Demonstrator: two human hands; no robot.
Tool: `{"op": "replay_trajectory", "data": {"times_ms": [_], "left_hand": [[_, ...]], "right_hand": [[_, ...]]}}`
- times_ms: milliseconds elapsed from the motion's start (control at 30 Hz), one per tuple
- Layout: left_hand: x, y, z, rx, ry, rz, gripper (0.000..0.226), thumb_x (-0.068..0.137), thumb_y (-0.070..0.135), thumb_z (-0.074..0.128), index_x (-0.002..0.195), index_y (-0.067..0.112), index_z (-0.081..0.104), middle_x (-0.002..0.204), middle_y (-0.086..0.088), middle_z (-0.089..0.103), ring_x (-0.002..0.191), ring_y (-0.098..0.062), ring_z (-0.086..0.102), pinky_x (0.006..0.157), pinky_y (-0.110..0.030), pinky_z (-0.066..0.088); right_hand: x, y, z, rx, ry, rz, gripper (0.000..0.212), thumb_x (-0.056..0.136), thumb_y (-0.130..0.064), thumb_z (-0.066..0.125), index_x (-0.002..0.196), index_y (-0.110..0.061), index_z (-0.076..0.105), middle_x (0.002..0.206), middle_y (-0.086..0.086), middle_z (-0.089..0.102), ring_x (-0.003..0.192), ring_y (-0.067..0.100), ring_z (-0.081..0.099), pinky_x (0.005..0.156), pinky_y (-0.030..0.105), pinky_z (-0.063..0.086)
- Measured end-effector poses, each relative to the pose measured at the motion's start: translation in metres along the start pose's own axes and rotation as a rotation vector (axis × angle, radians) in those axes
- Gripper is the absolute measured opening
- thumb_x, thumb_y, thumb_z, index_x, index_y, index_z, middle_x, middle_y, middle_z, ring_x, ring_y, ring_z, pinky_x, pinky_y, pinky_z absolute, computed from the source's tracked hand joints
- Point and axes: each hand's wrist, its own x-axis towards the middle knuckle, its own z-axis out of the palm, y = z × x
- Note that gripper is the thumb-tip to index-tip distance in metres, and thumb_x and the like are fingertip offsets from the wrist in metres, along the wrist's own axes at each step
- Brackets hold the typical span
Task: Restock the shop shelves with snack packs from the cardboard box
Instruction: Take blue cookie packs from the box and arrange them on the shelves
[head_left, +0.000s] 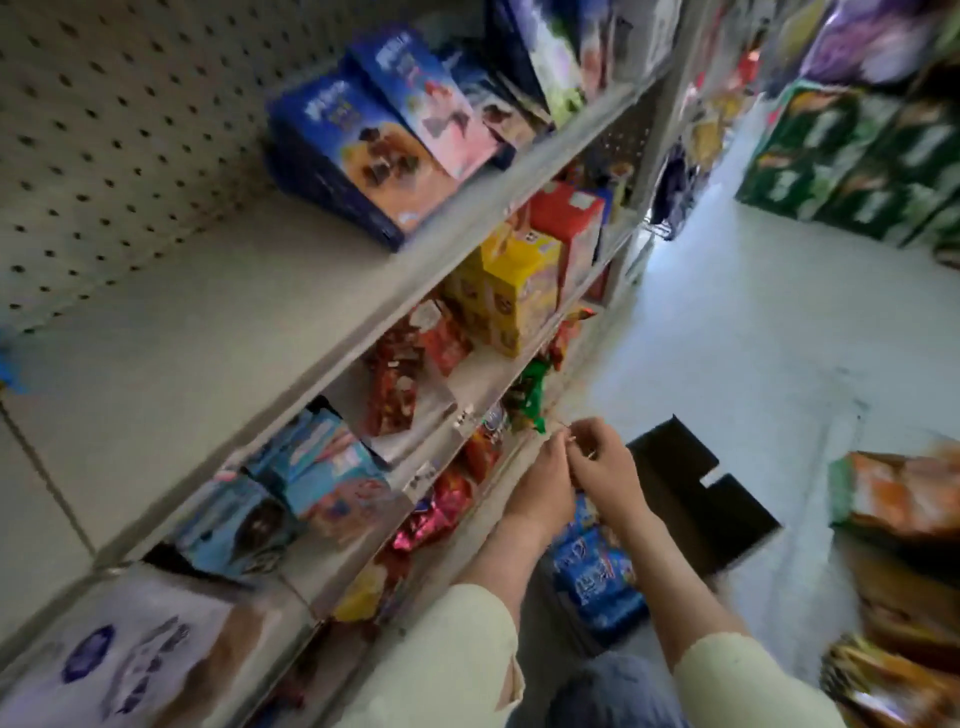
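Note:
My left hand (545, 480) and my right hand (605, 467) are side by side at the front edge of the low shelf (498, 467). Their fingers are curled and the fingertips meet. Blur hides whether anything small is pinched between them. A green snack pack (532, 397) sits on the shelf just beyond the fingertips, with red and pink packs (441, 506) to its left. Blue snack packs (597, 577) lie under my forearms in a dark open box (696, 488) on the floor.
Upper shelves hold blue cartons (358, 156), yellow and red boxes (519, 296) and light blue packs (317, 467); the top shelf's left part (156, 353) is bare. Orange snack bags (904, 493) are stacked at my right. Green cartons (852, 166) stand across the pale floor aisle (727, 338).

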Motion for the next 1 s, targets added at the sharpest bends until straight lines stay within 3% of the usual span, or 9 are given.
{"op": "replay_trajectory", "data": {"times_ms": [133,233,300,367,433,500,600,800,1000], "left_hand": [[0.027,-0.059,0.099,0.12,-0.23,-0.058,0.036,0.088,0.014,0.043,0.124,0.017,0.047,0.125,-0.009,0.057,0.118,-0.029,0.055,0.101,-0.043,0.044],[0.039,-0.092,0.155,0.251,-0.361,-0.069,0.032,0.092,0.009,0.041,0.123,0.009,0.048,0.129,-0.016,0.054,0.122,-0.033,0.051,0.101,-0.043,0.041],[0.044,-0.114,0.189,0.283,-0.433,-0.068,0.032,0.093,0.007,0.04,0.125,0.005,0.047,0.13,-0.019,0.052,0.122,-0.036,0.05,0.099,-0.043,0.041],[0.05,-0.136,0.226,0.313,-0.471,-0.064,0.03,0.094,0.007,0.039,0.122,0.002,0.048,0.129,-0.02,0.052,0.119,-0.037,0.051,0.096,-0.043,0.041],[0.053,-0.15,0.247,0.36,-0.512,-0.074,0.028,0.094,0.006,0.04,0.119,-0.001,0.049,0.127,-0.021,0.053,0.118,-0.038,0.051,0.095,-0.044,0.042],[0.057,-0.159,0.266,0.42,-0.557,-0.084,0.03,0.092,0.006,0.042,0.121,0.001,0.048,0.128,-0.019,0.052,0.118,-0.036,0.052,0.095,-0.044,0.043],[0.065,-0.164,0.286,0.474,-0.601,-0.104,0.038,0.092,0.01,0.044,0.13,0.005,0.042,0.133,-0.017,0.049,0.119,-0.034,0.052,0.094,-0.044,0.047],[0.082,-0.153,0.317,0.564,-0.728,-0.121,0.071,0.085,0.028,0.062,0.143,0.009,0.027,0.143,-0.013,0.039,0.131,-0.032,0.04,0.103,-0.047,0.041],[0.085,-0.151,0.34,0.705,-0.776,-0.099,0.102,0.076,0.043,0.074,0.149,0.007,0.011,0.151,-0.014,0.024,0.139,-0.033,0.026,0.108,-0.049,0.03]], "right_hand": [[-0.002,0.112,0.02,-0.077,-0.096,0.19,0.013,0.082,-0.008,0.062,0.095,-0.007,0.064,0.088,0.007,0.066,0.087,0.021,0.061,0.071,0.026,0.04],[0.0,0.19,0.024,-0.258,-0.238,0.311,0.019,0.085,-0.011,0.06,0.104,-0.007,0.061,0.105,0.013,0.065,0.103,0.027,0.061,0.077,0.026,0.041],[0.0,0.234,0.021,-0.371,-0.303,0.367,0.014,0.086,-0.013,0.059,0.099,-0.012,0.054,0.113,0.016,0.061,0.108,0.028,0.057,0.073,0.025,0.036],[0.003,0.277,0.023,-0.485,-0.364,0.445,0.025,0.086,-0.015,0.06,0.107,-0.01,0.049,0.124,0.018,0.053,0.115,0.031,0.052,0.082,0.03,0.041],[0.007,0.306,0.028,-0.622,-0.426,0.527,0.052,0.085,-0.016,0.06,0.131,-0.005,0.039,0.136,0.019,0.042,0.127,0.034,0.044,0.099,0.035,0.04],[0.01,0.325,0.033,-0.694,-0.448,0.599,0.068,0.086,-0.016,0.06,0.143,-0.007,0.024,0.143,0.017,0.032,0.133,0.035,0.036,0.109,0.041,0.034],[0.018,0.338,0.038,-0.725,-0.49,0.684,0.078,0.087,-0.017,0.063,0.147,-0.012,0.013,0.148,0.014,0.025,0.136,0.034,0.031,0.11,0.046,0.031],[0.026,0.355,0.045,-0.758,-0.7,0.636,0.099,0.087,-0.024,0.062,0.15,-0.015,-0.015,0.158,0.012,-0.008,0.144,0.032,0.016,0.113,0.048,0.027],[0.02,0.359,0.04,-0.708,-0.71,0.639,0.101,0.09,-0.023,0.062,0.149,-0.025,-0.021,0.159,0.011,-0.013,0.145,0.034,0.014,0.114,0.05,0.026]]}}
